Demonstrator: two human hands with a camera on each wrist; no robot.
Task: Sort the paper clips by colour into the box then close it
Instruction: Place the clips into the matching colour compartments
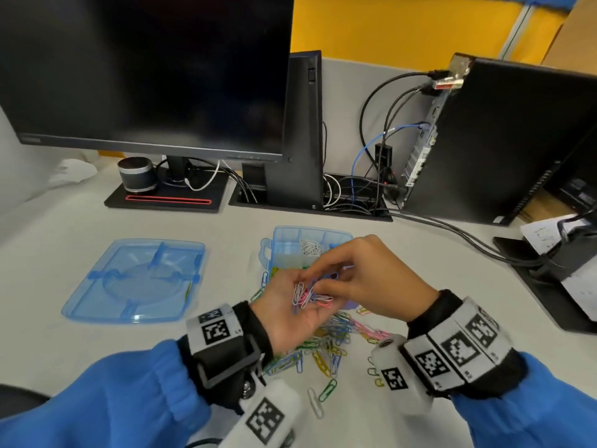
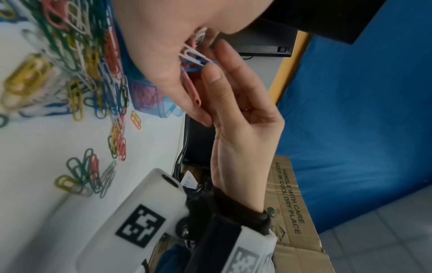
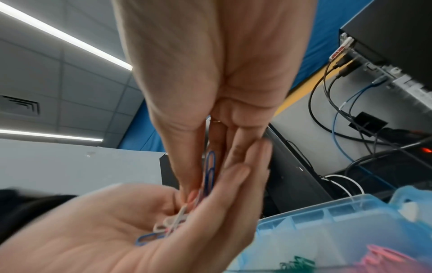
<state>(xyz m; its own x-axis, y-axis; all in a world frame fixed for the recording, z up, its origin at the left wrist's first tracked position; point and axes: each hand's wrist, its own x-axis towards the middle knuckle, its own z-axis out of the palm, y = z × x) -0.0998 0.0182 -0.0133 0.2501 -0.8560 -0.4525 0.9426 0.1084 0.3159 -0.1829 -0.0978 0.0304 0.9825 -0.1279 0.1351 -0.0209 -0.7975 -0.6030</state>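
My left hand (image 1: 290, 295) lies palm up over the front of the blue compartment box (image 1: 281, 234), cradling a small bunch of white, pink and blue paper clips (image 1: 310, 295) in its cupped palm. My right hand (image 1: 339, 276) reaches into that palm, and its thumb and fingers pinch a blue paper clip (image 3: 210, 170) there. The box stands open, with white clips (image 1: 310, 247) in a far compartment and pink clips (image 3: 385, 256) and green clips (image 3: 297, 264) in nearer ones. Below both hands a mixed pile of coloured clips (image 1: 323, 347) is spread on the table.
The box's blue lid (image 1: 135, 279) lies inside-up to the left. At the back are a monitor (image 1: 145, 69), a small speaker (image 1: 135, 174) and cables (image 1: 355, 195). A computer tower (image 1: 500, 140) and a black stand with papers (image 1: 565, 270) are on the right.
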